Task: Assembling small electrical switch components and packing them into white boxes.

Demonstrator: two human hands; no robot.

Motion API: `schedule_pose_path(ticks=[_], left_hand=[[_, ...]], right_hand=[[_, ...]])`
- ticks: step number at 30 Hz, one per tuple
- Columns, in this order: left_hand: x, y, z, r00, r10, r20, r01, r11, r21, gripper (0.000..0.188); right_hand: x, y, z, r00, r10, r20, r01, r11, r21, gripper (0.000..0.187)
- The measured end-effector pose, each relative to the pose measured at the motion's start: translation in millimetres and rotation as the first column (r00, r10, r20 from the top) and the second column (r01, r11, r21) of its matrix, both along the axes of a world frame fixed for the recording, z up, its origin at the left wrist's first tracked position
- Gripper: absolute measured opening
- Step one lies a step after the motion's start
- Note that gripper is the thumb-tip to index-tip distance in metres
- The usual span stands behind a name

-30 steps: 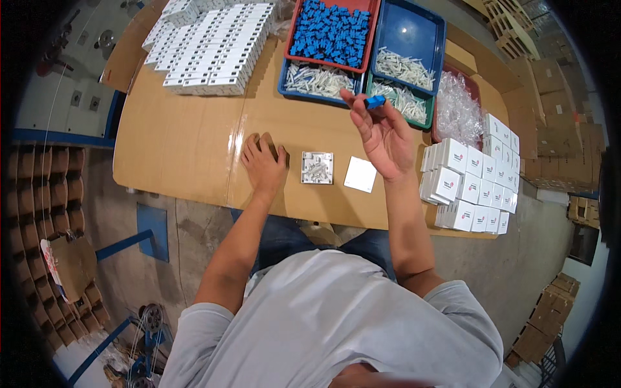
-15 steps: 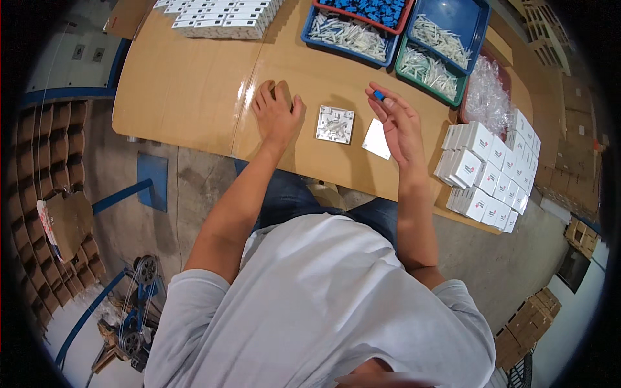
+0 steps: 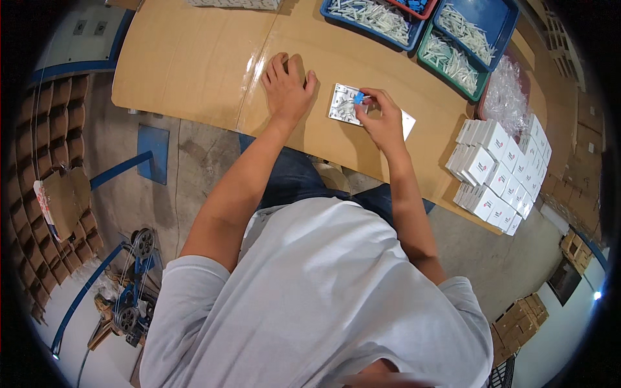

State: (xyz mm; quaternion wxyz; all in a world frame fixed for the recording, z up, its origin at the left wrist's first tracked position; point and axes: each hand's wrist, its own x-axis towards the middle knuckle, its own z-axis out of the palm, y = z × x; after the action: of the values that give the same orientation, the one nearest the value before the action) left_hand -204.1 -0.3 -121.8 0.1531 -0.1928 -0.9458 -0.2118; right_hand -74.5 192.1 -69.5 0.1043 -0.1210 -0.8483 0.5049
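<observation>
As right hand (image 3: 384, 124) pinches, left hand (image 3: 289, 92) palm down

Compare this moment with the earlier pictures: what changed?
The right hand carried its blue piece from near the trays left and toward the person, to the open white case, without letting go. The view shifted. The left hand still rests on the table; the white plate still lies right of the case.
</observation>
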Motion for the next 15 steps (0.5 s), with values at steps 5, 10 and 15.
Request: schedule_pose_path(ticks=[5, 10, 15], left_hand=[[0.8, 1.5, 3.3, 1.0, -0.006, -0.016, 0.006, 1.0, 0.01, 0.047], [1.3, 0.4, 6.4, 0.999, 0.003, 0.036, -0.002, 1.0, -0.016, 0.05], [0.2, 0.2, 6.5, 0.999, 0.001, 0.035, 0.0, 1.0, -0.018, 0.05]], right_hand=[[-16.9, -3.0, -0.5, 0.992, 0.121, -0.028, -0.116, 0.982, 0.148, 0.035], [-25.5, -4.1, -6.3, 0.988, 0.157, -0.007, -0.15, 0.955, 0.256, 0.036], [-29.4, -5.5, -10.8, 0.988, 0.151, 0.013, -0.15, 0.965, 0.216, 0.035]])
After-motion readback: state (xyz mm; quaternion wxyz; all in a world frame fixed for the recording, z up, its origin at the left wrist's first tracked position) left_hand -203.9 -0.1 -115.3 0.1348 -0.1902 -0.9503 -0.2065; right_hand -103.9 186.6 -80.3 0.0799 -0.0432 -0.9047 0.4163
